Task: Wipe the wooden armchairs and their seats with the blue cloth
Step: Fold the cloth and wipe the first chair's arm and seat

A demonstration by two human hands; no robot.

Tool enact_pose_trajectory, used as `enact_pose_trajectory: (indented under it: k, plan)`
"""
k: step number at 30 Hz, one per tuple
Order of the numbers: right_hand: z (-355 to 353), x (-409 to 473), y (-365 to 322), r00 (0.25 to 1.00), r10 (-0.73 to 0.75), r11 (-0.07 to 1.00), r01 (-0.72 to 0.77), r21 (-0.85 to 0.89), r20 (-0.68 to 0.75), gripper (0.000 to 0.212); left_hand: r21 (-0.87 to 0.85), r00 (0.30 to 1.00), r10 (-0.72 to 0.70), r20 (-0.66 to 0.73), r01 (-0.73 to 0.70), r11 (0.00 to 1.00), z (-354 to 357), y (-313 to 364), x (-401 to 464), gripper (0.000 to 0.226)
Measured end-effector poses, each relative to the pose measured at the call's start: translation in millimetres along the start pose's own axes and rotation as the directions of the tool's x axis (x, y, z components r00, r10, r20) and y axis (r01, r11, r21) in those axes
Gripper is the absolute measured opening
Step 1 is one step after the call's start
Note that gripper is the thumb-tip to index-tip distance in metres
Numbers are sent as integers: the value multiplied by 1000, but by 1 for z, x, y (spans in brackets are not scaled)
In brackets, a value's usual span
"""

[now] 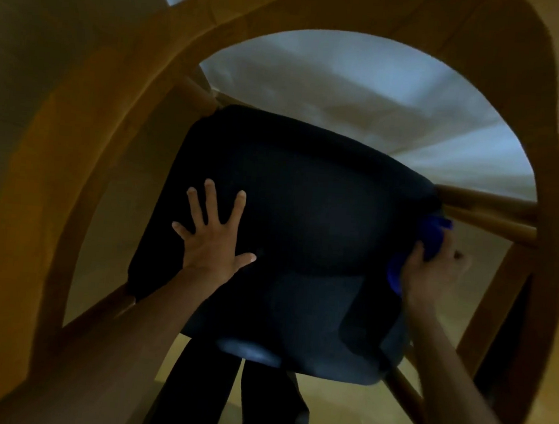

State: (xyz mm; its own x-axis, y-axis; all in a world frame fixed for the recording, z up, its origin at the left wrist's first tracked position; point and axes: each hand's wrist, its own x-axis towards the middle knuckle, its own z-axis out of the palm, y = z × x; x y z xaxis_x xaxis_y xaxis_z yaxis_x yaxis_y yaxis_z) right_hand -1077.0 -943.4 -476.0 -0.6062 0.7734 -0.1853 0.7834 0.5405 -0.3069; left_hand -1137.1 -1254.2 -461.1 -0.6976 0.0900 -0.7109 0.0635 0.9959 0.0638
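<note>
two hands: left hand (214, 240) splayed flat on dark seat (304, 214); right hand (433, 274) grips blue cloth (431, 235) at seat's edge.

Probably a dining or meeting room, though too dim and blurred to tell a home from an office. Seen from close above: a wooden armchair (336, 22) with a curved arm-and-back rail, round rungs and a dark padded seat (305, 207), standing on a pale tan floor (355, 418) like carpet or vinyl. Beyond the rail, a broad white draped cloth (347, 93), perhaps a tablecloth, hanging just past the seat's far edge; at left, a plain beige surface (50, 43), wall or floor, not clear which.
</note>
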Motion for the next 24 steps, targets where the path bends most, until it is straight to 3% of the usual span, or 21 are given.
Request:
enact_pose_trajectory:
  k: [2, 4, 7, 9, 10, 12, 14, 17, 19, 20, 22, 24]
  plan:
    - [21, -61, -18, 994, -103, 995, 103, -7, 22, 45, -8, 1000, 8, 7, -7, 1000, -1, 0, 1, 113]
    - [40, -141, -39, 933, -323, 946, 317, 62, 160, 52, -20, 1000, 2, 13, -2, 1000, -3, 0, 1, 113]
    - [41, -223, -37, 656, -647, 749, 642, 163, 389, 68, -21, 1000, -5, 10, 5, 1000, -4, 1, 0, 114]
    - [35, -219, -16, 490, -756, 618, 753, 227, 433, 54, -15, 1000, -3, -4, 3, 1000, -4, 0, -1, 114]
    - [31, -203, -8, 457, -784, 581, 779, 237, 420, 45, -14, 1000, 0, -9, 0, 1000, -3, -1, -1, 114]
    - [26, -159, 0, 503, -793, 587, 781, 212, 343, 43, -8, 1000, 8, -23, -8, 1000, -1, -2, -1, 115]
    - [22, -103, -9, 650, -710, 696, 707, 127, 269, 55, -5, 999, 17, -28, -17, 1000, 0, -3, -1, 115]
    - [20, -28, -55, 891, -435, 900, 435, 33, 132, 45, -11, 998, 55, -10, -55, 998, 0, -8, 0, 117]
    - [28, -4, -87, 962, -265, 964, 264, 12, 62, 44, -3, 995, 96, 27, -95, 995, -4, -19, -2, 119]
    - [34, -8, -100, 967, -250, 968, 252, -16, 55, 45, 10, 992, 116, 43, -116, 993, -7, -26, -3, 119]
    - [48, -49, -116, 912, -391, 916, 399, -50, 124, 47, 38, 987, 148, 65, -150, 988, -15, -38, -5, 113]
    - [60, -123, -117, 758, -601, 786, 618, 14, 255, 52, 24, 984, 170, 60, -171, 985, -21, -43, -6, 106]
